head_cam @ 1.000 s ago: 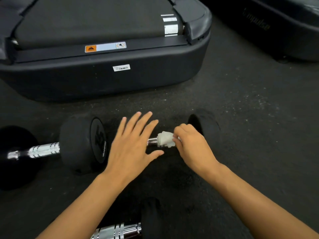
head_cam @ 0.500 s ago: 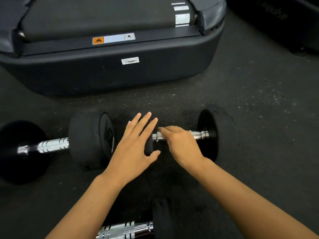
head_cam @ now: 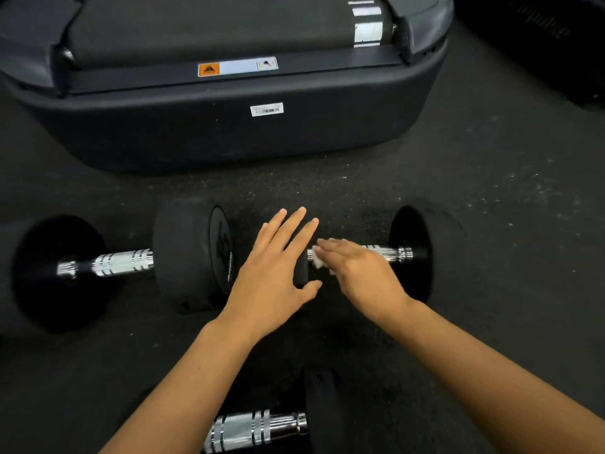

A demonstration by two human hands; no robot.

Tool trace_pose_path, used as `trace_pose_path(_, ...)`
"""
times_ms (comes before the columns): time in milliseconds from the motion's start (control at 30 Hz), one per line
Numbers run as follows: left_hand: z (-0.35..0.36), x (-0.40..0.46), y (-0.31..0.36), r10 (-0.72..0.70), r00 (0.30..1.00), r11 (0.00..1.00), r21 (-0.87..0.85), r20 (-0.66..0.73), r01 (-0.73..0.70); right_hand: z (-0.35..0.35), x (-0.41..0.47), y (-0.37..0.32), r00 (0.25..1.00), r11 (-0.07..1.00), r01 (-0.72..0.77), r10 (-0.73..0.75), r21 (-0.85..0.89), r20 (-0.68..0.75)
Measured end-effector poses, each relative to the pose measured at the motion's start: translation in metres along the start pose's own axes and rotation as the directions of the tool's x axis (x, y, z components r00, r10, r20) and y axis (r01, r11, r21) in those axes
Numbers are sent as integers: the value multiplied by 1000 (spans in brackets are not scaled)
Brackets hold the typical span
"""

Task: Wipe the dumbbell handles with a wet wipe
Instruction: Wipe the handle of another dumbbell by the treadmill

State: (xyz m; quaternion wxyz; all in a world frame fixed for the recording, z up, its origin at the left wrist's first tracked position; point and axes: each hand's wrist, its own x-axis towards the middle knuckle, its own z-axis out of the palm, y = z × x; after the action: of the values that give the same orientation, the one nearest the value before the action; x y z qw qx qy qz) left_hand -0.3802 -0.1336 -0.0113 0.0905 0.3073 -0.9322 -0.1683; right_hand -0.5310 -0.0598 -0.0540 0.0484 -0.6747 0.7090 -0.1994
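Looks mid-job: right hand [head_cam: 363, 273] presses the wet wipe [head_cam: 317, 259] on the middle dumbbell's handle [head_cam: 389, 252] on the floor, left hand [head_cam: 278, 273] flat steadying its head, two other dumbbells probably left.

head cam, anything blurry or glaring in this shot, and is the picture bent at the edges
Head view: the right hand and the wet wipe under it are smeared by motion blur; the left hand is sharper. Chrome handles throw bright highlights against the dim, dark floor. Wide-angle bowing curves the treadmill base.
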Motion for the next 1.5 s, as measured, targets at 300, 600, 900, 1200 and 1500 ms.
trace_pose_path(300, -1, 0, 1, -2, 1000, 1000, -19, -6, 1, 1, 2, 3, 1000, 1000, 9, -9, -13, -14)
trace_pose_path(600, 1, 1, -2, 14, 1000, 1000, 2, -6, -14, 9, -1, 2, 995, 996, 52, -59, -75, -83)
trace_pose_path(900, 2, 2, -3, 9, 1000, 1000, -23, -15, -9, 11, -14, 16, 958, 930, 236, -272, -282, -94)
trace_pose_path(1200, 5, 3, -5, 19, 999, 1000, -23, -48, -20, 21, -18, 23, 922, 910, 314, -361, -270, -142)
trace_pose_path(1500, 4, 4, -8, 23, 999, 999, -29, -29, -23, -8, -8, 11, 997, 992, -61, 55, -107, -55)
